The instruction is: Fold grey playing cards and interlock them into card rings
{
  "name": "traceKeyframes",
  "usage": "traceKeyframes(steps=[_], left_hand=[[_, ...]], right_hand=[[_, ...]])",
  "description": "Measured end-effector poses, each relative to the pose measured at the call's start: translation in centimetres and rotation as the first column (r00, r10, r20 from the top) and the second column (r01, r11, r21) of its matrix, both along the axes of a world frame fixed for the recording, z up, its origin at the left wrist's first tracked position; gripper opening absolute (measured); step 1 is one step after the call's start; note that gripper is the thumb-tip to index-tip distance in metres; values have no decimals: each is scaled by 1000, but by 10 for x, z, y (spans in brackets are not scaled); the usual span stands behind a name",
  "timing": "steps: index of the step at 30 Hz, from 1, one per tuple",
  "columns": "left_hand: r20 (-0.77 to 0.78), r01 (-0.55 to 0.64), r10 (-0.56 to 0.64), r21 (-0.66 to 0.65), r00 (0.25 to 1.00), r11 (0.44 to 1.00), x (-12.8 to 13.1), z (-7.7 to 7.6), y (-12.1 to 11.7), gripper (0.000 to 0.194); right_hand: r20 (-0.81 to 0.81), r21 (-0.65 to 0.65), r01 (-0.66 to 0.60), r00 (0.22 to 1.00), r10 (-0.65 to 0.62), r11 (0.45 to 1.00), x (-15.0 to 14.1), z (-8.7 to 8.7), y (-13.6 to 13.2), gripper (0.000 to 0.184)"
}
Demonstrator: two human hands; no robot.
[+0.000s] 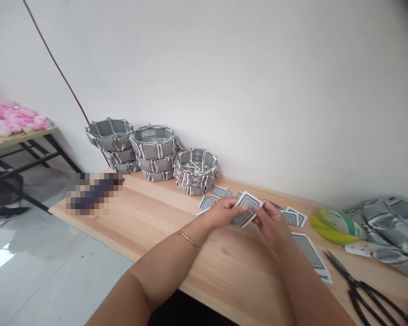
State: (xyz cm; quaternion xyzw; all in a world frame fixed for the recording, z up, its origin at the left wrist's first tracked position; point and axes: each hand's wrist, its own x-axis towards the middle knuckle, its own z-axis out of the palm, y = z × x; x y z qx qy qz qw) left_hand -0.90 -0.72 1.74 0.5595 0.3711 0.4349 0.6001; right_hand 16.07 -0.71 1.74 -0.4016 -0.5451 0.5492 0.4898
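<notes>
Between my two hands is a grey-backed playing card (245,213) with a white border, held above the wooden table; whether more cards lie under it I cannot tell. My left hand (226,211) grips its left side, thumb on top and fingers beneath. On the opposite side, my right hand (270,222) pinches the edge with thumb and fingers. Loose playing cards (221,192) lie on the table behind my left hand, and others (295,216) are just beyond my right. A thicker group of cards (309,253) rests beside my right forearm.
Stacked bowls folded from cards (110,134) stand along the wall, with a patterned bowl (196,172) nearest. At right lie black-handled scissors (357,283), a yellow tape roll (333,226) and folded card pieces (391,226). A blurred dark object (95,194) sits on the left edge.
</notes>
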Motion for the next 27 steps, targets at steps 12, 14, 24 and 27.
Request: traceKeyframes(steps=[12,14,24,27], left_hand=[[476,-170,217,-141,852,975,-14,14,9,39],[486,-167,217,-144,846,975,-13,13,8,38],[518,-196,232,-125,823,973,-14,6,15,32],[526,-179,219,-128,822,976,-14,7,15,32]], right_hand=[[660,360,-164,740,-127,918,-4,-16,3,49],[745,369,-274,658,-106,888,-6,-18,2,62],[614,402,-101,767,-187,910,0,-19,10,58],[457,343,46,864,-210,938,3,-20,12,64]])
